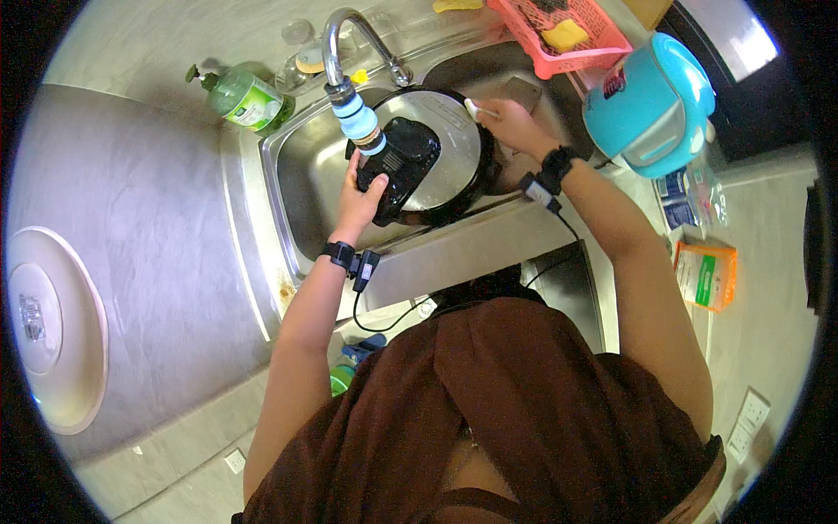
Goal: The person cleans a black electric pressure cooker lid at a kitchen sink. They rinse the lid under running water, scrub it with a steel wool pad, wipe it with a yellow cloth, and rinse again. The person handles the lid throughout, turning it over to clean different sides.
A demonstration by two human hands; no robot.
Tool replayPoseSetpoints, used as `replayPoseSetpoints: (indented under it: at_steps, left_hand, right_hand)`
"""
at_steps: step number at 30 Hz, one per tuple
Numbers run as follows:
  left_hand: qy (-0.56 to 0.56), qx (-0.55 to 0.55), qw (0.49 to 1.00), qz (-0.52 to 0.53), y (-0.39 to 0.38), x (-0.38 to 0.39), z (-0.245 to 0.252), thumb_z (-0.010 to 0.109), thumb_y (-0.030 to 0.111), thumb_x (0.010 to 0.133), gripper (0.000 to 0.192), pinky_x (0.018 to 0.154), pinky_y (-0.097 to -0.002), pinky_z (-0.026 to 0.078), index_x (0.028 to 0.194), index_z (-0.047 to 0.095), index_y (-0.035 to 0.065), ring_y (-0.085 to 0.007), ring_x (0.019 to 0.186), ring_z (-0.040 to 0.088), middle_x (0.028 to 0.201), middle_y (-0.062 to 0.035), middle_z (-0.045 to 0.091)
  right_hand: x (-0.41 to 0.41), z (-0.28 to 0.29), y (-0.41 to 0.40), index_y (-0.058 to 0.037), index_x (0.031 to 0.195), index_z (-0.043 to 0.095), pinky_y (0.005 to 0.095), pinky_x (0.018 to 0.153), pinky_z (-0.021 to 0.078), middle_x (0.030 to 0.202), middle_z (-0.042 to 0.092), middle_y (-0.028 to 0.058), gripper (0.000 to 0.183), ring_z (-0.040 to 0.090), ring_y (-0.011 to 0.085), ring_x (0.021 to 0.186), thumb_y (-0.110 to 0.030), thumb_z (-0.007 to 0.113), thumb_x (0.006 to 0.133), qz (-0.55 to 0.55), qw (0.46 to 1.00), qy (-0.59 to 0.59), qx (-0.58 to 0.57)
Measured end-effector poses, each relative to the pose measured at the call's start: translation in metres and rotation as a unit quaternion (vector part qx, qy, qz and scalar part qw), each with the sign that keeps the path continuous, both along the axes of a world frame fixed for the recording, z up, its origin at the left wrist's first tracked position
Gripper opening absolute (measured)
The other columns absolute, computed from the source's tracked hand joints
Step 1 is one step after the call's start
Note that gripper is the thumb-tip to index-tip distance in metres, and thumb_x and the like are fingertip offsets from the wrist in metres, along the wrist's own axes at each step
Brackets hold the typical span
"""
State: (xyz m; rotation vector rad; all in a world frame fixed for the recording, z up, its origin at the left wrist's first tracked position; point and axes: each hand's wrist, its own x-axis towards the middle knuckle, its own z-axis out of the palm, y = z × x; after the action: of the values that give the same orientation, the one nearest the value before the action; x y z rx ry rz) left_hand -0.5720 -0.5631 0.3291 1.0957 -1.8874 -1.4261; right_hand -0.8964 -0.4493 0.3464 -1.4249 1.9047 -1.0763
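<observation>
My left hand [359, 202] grips the black plastic end [414, 154] of a round lid-like appliance part. Its metal disc [456, 147] has a black rim and bears a printed label. The part is held over the double-basin steel sink [308, 170], just under the light-blue nozzle [357, 119] of the chrome faucet [330, 56]. My right hand [514, 124] is at the disc's right edge, with a small white object [471, 109] pinched in its fingers. What that object is cannot be made out. Whether water is flowing is not visible.
A green pump bottle [252, 105] stands behind the left basin, near glass jars [294, 75]. At the back right sit a pink plastic basket [589, 60] with sponges and a turquoise kettle [645, 108]. An orange-edged packet [706, 275] lies rightward, a large white round dish [75, 340] leftward.
</observation>
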Motion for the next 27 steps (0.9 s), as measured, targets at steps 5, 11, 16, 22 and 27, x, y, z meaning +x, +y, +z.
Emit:
replayPoseSetpoints:
  at_steps: [5, 11, 16, 22, 27]
  left_hand:
    - [-0.028, -0.001, 1.0, -0.003, 0.003, -0.004, 0.013, 0.07, 0.021, 0.086, 0.078, 0.104, -0.033, 0.04, 0.151, 0.028, 0.0054, -0.022, 0.122, 0.053, 0.139, -0.0161, 0.05]
    - [-0.085, -0.054, 0.995, -0.007, 0.0, -0.001, 0.01, 0.07, 0.031, 0.086, 0.081, 0.103, -0.0334, 0.041, 0.151, 0.029, 0.0101, -0.0244, 0.124, 0.054, 0.141, -0.0177, 0.049]
    - [-0.09, -0.05, 0.995, -0.003, -0.005, 0.006, -0.002, 0.07, 0.04, 0.084, 0.083, 0.103, -0.0349, 0.042, 0.151, 0.03, 0.0127, -0.0279, 0.123, 0.055, 0.141, -0.018, 0.051]
    - [-0.146, -0.045, 0.988, 0.013, 0.008, -0.003, 0.025, 0.072, 0.041, 0.081, 0.085, 0.102, -0.0362, 0.043, 0.151, 0.031, 0.0157, -0.0292, 0.123, 0.056, 0.138, -0.019, 0.053]
    - [-0.135, -0.052, 0.989, 0.025, 0.004, 0.006, 0.01, 0.072, 0.041, 0.081, 0.084, 0.102, -0.0362, 0.042, 0.151, 0.032, 0.0162, -0.0301, 0.122, 0.056, 0.137, -0.019, 0.053]
  right_hand:
    - [0.054, -0.009, 0.06, -0.0076, 0.115, 0.068, 0.039, 0.095, 0.0481, 0.119, 0.063, 0.0176, 0.028, 0.061, 0.0339, 0.109, -0.014, 0.058, 0.089, -0.054, 0.983, 0.145, -0.104]
    - [0.097, 0.001, 0.061, -0.0126, 0.11, 0.072, 0.0434, 0.099, 0.0425, 0.115, 0.063, 0.0152, 0.03, 0.055, 0.0367, 0.111, -0.008, 0.066, 0.081, -0.014, 0.956, 0.235, -0.175]
    - [0.077, 0.033, 0.018, -0.0145, 0.103, 0.074, 0.0425, 0.096, 0.0438, 0.109, 0.063, 0.014, 0.026, 0.056, 0.0334, 0.104, -0.012, 0.066, 0.079, 0.067, 0.957, 0.27, -0.078]
    - [0.042, 0.031, -0.061, -0.0166, 0.103, 0.075, 0.0414, 0.096, 0.0424, 0.105, 0.064, 0.0133, 0.028, 0.058, 0.0326, 0.103, -0.01, 0.064, 0.078, 0.13, 0.946, 0.292, -0.06]
    - [0.049, 0.036, -0.064, -0.0119, 0.106, 0.073, 0.0423, 0.096, 0.0437, 0.11, 0.063, 0.0134, 0.025, 0.055, 0.0341, 0.108, -0.014, 0.068, 0.081, 0.18, 0.929, 0.321, -0.049]
